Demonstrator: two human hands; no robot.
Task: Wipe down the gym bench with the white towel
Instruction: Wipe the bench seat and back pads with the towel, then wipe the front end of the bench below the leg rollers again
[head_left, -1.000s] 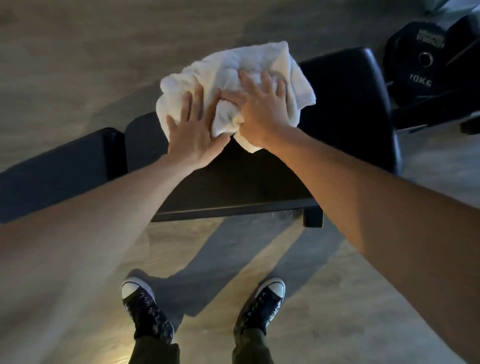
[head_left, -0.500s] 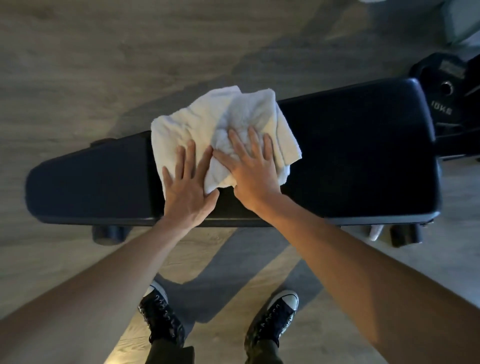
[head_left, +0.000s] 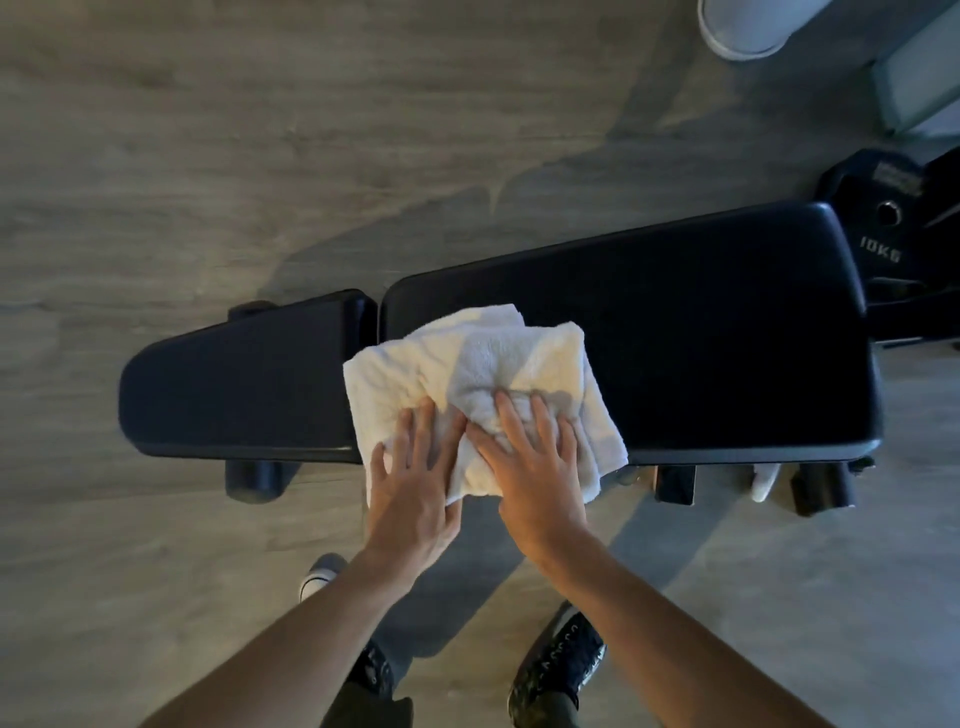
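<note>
A black padded gym bench (head_left: 701, 332) lies across the view, with a short seat pad (head_left: 234, 384) on the left and a long back pad on the right. A crumpled white towel (head_left: 519, 364) lies on the long pad near the gap between the pads, and its near edge hangs over the bench's front side. My left hand (head_left: 410, 493) presses flat on the towel's near left part, fingers spread. My right hand (head_left: 535, 473) presses flat on the towel's middle, beside the left hand.
A black 10 kg weight plate (head_left: 883, 228) stands past the bench's right end. A pale round base (head_left: 748, 26) sits at the top right. Bench feet (head_left: 254, 478) stick out toward me. My dark sneakers (head_left: 561, 670) stand on the grey wood floor (head_left: 208, 130).
Both hands have dragged the towel toward me, from the bench's far side to its near edge. The view has shifted, so the whole bench now shows.
</note>
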